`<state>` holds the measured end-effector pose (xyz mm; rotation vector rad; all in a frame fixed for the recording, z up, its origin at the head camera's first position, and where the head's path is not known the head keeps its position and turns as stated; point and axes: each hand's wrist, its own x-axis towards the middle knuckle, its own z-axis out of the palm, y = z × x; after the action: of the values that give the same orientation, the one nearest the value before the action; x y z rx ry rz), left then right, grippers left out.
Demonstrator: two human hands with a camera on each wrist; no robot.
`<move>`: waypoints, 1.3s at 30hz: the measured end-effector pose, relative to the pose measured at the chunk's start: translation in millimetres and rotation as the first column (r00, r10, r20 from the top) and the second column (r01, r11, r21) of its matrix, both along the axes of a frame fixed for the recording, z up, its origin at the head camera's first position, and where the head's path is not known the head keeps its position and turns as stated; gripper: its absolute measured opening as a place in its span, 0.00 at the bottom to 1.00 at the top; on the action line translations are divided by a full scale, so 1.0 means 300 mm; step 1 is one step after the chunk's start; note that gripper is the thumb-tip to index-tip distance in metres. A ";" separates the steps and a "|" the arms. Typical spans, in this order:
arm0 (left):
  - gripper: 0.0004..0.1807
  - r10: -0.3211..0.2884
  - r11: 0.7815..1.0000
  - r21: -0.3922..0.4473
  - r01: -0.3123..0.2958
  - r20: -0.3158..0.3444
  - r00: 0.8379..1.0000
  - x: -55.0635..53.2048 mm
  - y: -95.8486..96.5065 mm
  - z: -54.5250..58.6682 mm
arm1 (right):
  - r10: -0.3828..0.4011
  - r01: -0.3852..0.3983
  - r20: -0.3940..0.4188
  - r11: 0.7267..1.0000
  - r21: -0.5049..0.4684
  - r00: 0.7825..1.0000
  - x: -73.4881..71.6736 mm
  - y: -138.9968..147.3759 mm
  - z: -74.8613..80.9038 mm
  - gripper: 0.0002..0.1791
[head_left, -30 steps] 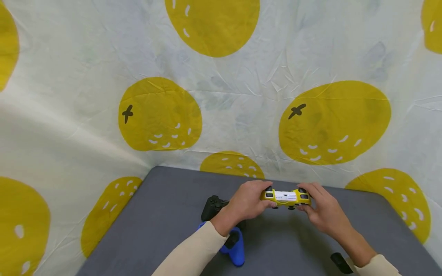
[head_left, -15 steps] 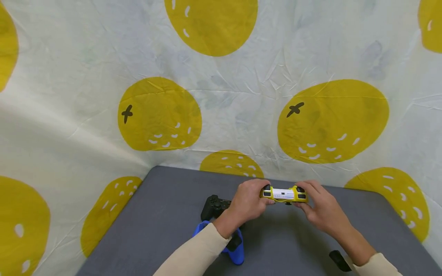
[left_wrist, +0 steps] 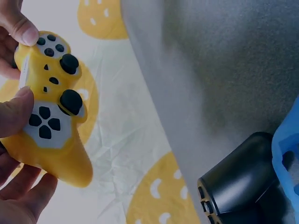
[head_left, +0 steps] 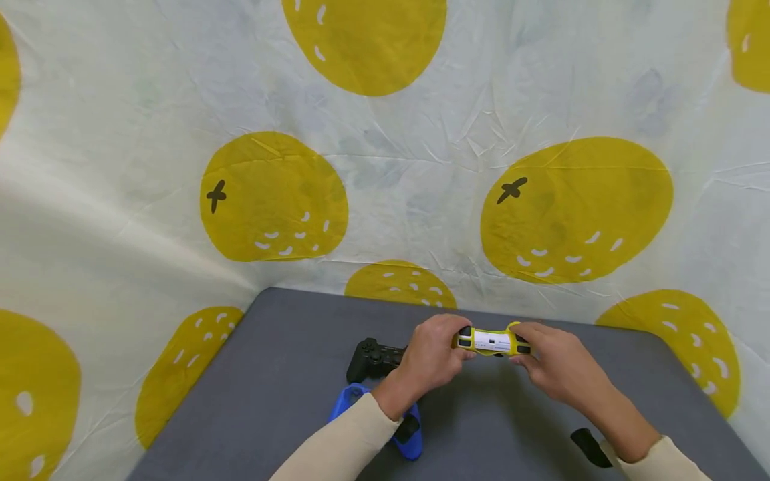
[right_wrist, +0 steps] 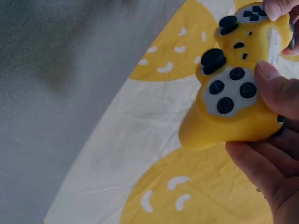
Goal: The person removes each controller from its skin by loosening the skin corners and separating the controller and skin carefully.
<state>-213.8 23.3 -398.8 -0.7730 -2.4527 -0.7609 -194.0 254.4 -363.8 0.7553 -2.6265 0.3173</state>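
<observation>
Both hands hold a game controller (head_left: 492, 341) up over the table, its white back edge facing the head camera. A yellow rubbery cover (left_wrist: 70, 161) wraps its body, with the dark buttons and sticks showing through. The left hand (head_left: 430, 347) pinches one end, thumb by the direction buttons. At the other end the right hand (head_left: 559, 357) grips with its thumb (right_wrist: 275, 88) beside the symbol buttons and fingers underneath. A bit of yellow edge stands up by the right fingertips in the head view.
On the grey table (head_left: 289, 354), a black game controller (head_left: 367, 361) lies behind the left wrist. Nearer is a blue controller-shaped piece (head_left: 410, 446), partly hidden by the left forearm. A white curtain (head_left: 415, 220) with yellow fruit shapes hangs behind the table.
The controller has shifted slightly left and its sticks have tipped out of the head view. The right fingers have moved in over its right end, where a yellow edge now stands up.
</observation>
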 end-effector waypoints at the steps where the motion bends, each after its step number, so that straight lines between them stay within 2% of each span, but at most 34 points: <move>1: 0.23 0.000 1.000 -0.005 0.000 -0.015 1.000 0.001 0.001 -0.002 | -0.003 0.003 -0.010 1.000 -0.001 1.000 0.002 0.000 -0.001 0.25; 5: 0.20 0.006 0.998 -0.061 -0.011 -0.085 0.996 0.006 0.003 0.002 | 0.005 -0.007 -0.121 1.000 -0.016 0.993 0.010 -0.001 -0.017 0.27; 8: 0.19 0.020 0.990 -0.137 -0.037 -0.129 0.991 0.017 0.002 0.008 | 0.031 -0.038 -0.225 0.999 -0.028 0.974 0.013 -0.003 -0.036 0.30; 12: 0.18 0.042 0.969 -0.233 -0.078 -0.154 0.987 0.036 0.000 0.015 | 0.068 -0.082 -0.314 0.996 -0.030 0.947 0.016 -0.008 -0.061 0.31; 15: 0.18 0.060 0.949 -0.294 -0.114 -0.186 0.981 0.049 0.003 0.023 | 0.069 -0.083 -0.352 0.996 -0.025 0.934 0.022 -0.011 -0.073 0.33; 19: 0.14 0.076 0.923 -0.344 -0.171 -0.273 0.959 0.055 0.013 0.027 | 0.047 -0.052 -0.384 0.999 -0.003 0.922 0.027 -0.018 -0.084 0.35; 24: 0.06 0.086 0.901 -0.366 -0.233 -0.376 0.923 0.051 0.034 0.006 | 0.042 -0.033 -0.420 0.999 0.030 0.907 0.030 -0.026 -0.098 0.37; 31: 0.07 0.100 0.876 -0.374 -0.304 -0.476 0.874 0.048 0.064 -0.027 | 0.048 -0.032 -0.462 0.999 0.043 0.886 0.031 -0.018 -0.124 0.34; 34: 0.08 0.102 0.869 -0.378 -0.318 -0.493 0.864 0.044 0.073 -0.037 | 0.050 -0.033 -0.461 0.998 0.046 0.886 0.030 -0.010 -0.135 0.33; 39: 0.09 0.101 0.868 -0.384 -0.315 -0.486 0.868 0.040 0.082 -0.054 | 0.060 -0.044 -0.460 0.998 0.045 0.886 0.024 0.001 -0.151 0.31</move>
<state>-202.0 47.9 -415.0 -0.7168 -2.2363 0.0956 -186.9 254.7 -409.0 0.7999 -2.1677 0.0899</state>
